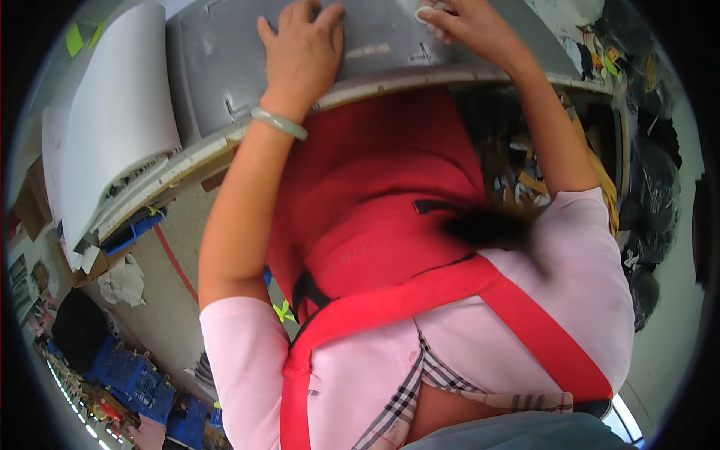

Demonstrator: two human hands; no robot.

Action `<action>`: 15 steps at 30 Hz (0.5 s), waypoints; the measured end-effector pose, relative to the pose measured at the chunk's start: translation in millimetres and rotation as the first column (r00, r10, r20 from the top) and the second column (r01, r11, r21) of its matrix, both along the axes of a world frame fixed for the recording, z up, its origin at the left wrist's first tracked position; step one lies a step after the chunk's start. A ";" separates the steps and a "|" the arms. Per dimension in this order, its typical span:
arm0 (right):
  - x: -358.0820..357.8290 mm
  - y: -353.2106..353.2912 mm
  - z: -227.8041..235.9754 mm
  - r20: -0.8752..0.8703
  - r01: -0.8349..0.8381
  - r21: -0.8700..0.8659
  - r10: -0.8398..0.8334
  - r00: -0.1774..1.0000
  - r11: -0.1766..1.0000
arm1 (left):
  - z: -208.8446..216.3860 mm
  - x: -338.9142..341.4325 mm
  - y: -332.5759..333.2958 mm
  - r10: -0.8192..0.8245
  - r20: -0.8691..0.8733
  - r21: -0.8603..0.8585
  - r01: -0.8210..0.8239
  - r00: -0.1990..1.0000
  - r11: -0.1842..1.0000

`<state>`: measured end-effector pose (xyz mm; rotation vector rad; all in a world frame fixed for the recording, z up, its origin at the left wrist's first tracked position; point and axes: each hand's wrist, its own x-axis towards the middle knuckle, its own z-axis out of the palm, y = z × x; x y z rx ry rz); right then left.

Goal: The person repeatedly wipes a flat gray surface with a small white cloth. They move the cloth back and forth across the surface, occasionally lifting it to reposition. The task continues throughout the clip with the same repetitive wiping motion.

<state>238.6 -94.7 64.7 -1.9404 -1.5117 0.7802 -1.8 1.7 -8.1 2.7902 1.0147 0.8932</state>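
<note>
A: What lies nearest the worker?

B: A red apron [375,187], its front just beside the near edge of the table [450,73]. Finding: cloth could snag on that edge if the worker leans in.

A: And past the edge?

B: A grey top [217,67], bearing dark angled marks and one pale strip [367,51]. The left hand [300,56] lies over it, fingers spread wide, apparently gripping nothing. The pale bangle [279,124] on that wrist could scrape the edge should the forearm drop.

A: The right hand [465,26]?

B: Farther over the grey top, partly out of sight. Its fingers are drawn narrow on a small white piece [429,10]; whether that touches the top, I cannot tell. A loose pinch or a smooth surface could let it slip.

A: Anything alongside?

B: At left, a bent white sheet [120,112] reaches past the table's edge. A brush from the left arm could drag it down.

A: Beyond?

B: Blue crates [142,382] low at left, black bags [652,210] at right, both well apart from the hands. A minor concern, in my judgement.
</note>
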 end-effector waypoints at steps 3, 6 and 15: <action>20.4 46.5 -13.0 0.224 -0.023 0.194 -0.021 0.974 0.981 | -4.7 2.1 3.9 0.003 -0.023 -0.037 -0.003 1.000 0.999; 37.9 92.7 -40.3 0.296 -0.059 0.335 -0.045 0.954 0.940 | -3.0 2.0 0.9 0.022 -0.035 -0.046 -0.024 0.999 0.999; 57.8 149.7 -55.5 0.550 -0.324 0.315 0.107 0.828 0.892 | -2.3 2.3 -0.3 0.031 -0.028 -0.078 -0.033 0.999 0.996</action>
